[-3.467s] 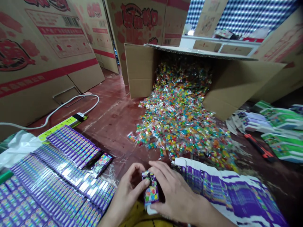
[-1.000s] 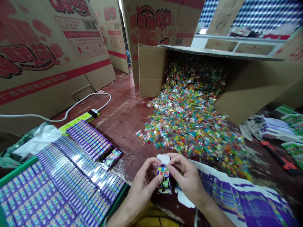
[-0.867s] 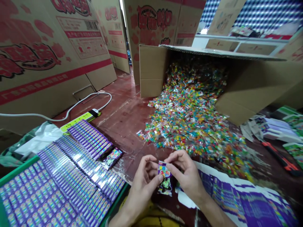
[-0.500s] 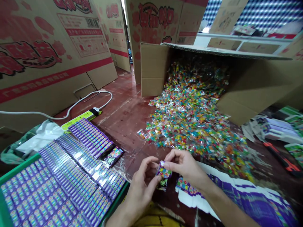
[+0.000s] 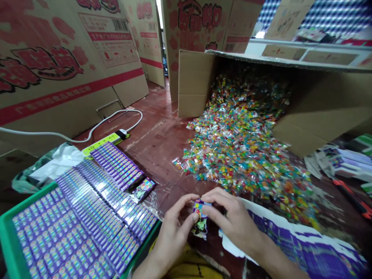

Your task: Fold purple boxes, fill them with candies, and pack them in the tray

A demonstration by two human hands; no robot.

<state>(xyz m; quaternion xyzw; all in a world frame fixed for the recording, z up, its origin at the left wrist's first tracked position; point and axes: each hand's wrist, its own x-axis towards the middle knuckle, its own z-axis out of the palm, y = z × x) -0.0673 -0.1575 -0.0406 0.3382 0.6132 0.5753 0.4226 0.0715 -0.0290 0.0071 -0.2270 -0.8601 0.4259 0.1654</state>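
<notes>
**We pinch a box (image 5: 200,224), with packets (image 5: 238,151) heaped at one o'clock**

We read the clock from the box, twelve being straight ahead of us. Our left hand (image 5: 178,224), at nine o'clock, pinches the box by its side, the thumb laid over the printed front and the fingers curled, some of them partly hidden. Our right hand (image 5: 235,220), at three o'clock, pinches the upper right part between thumb and fingers. The box is purple with bright print, its front turned towards us, its lower end clear of our fingers. We cannot tell whether its upper end is closed, since our fingers cover much of it.

At nine o'clock a green tray (image 5: 6,238) carries tight ranks of purple boxes (image 5: 84,221). At ten o'clock a row (image 5: 116,164) of similar ones stands packed edge to edge, with a lone box (image 5: 144,188) lying just beside its near end. Farther out that way are a yellow-green power strip (image 5: 101,145) with a white cable (image 5: 91,131), and a white plastic bag (image 5: 61,162).

The packets, clear and filled with many-coloured pieces, reach from the mouth of an open carton (image 5: 194,85) onto the red surface (image 5: 162,145). At three o'clock, close to our right forearm, purple cards (image 5: 308,248) with white edges lie overlapping. A red-and-black tool (image 5: 350,197) lies beyond them.
</notes>
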